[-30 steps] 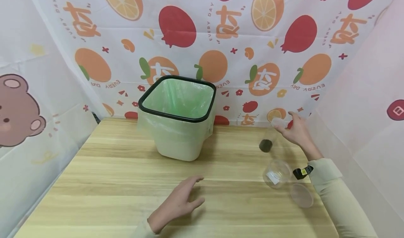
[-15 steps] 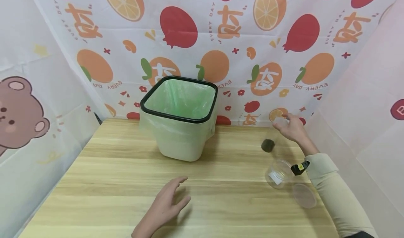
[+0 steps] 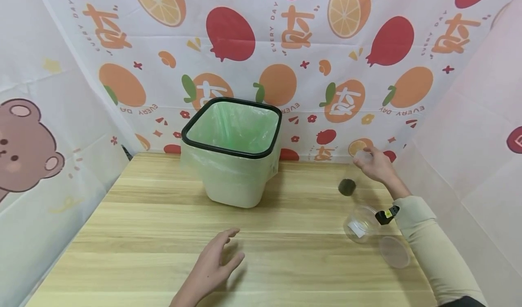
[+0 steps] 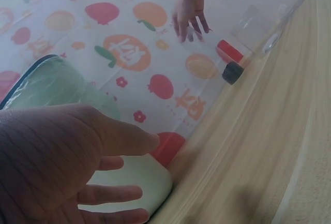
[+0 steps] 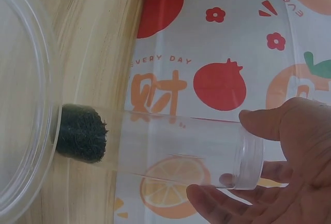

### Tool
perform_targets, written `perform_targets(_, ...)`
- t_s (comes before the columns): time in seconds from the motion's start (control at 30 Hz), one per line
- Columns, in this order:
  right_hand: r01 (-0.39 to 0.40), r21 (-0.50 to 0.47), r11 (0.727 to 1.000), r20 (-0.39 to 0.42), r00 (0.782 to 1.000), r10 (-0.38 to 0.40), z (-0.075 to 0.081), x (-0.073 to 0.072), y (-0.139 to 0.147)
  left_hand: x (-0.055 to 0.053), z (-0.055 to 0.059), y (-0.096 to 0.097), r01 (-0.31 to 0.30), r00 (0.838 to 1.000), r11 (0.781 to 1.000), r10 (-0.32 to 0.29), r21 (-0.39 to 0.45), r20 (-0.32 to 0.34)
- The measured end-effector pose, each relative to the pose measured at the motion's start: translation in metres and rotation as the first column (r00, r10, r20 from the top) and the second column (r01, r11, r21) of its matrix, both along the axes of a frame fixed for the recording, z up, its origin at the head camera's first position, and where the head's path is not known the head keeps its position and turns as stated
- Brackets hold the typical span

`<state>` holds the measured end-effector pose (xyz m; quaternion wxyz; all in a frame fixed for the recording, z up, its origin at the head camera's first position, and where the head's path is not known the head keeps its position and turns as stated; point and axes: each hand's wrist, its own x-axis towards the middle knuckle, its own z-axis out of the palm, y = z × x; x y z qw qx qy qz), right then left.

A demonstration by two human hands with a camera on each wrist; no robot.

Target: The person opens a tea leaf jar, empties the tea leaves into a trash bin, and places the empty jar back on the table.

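In the head view, my right hand (image 3: 377,164) is at the upper right of the table, on the cap end of a tall clear jar (image 5: 176,146). The right wrist view shows the thumb on one side of the cap and fingers on the other. Dark green shredded leaves (image 5: 83,133) fill only the jar's bottom. The jar stands upright near the back wall. My left hand (image 3: 210,266) is held low over the front of the table, fingers spread apart from the thumb, holding nothing.
A wide clear jar (image 3: 360,225) with a white label stands in front of the tall one, beside a round translucent lid (image 3: 394,251). A square bin (image 3: 232,180) with black rim and green liner stands at back centre-left. Printed cloth walls (image 3: 253,35) surround the wooden table (image 3: 142,234).
My left hand has drawn back down and to the left. My right hand's fingers have come in around the tall jar's cap, and the jar has barely moved.
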<state>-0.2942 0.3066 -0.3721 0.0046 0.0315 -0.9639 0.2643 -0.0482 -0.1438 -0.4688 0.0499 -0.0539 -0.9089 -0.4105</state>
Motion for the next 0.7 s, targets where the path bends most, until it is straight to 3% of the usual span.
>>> perform_targets(0.5, -0.041, -0.001, 0.999, -0.008, 0.999, 0.041, 0.004, 0.003, -0.001, -0.002, -0.002, 0.001, 0.008, 1.0, 1.0, -0.009, 0.015, 0.023)
perform_targets(0.7, -0.052, -0.022, 0.998, -0.019, 0.999, 0.051, 0.016, 0.012, -0.01, -0.008, 0.002, 0.008, 0.024, 0.999, 1.0, -0.023, 0.011, -0.031)
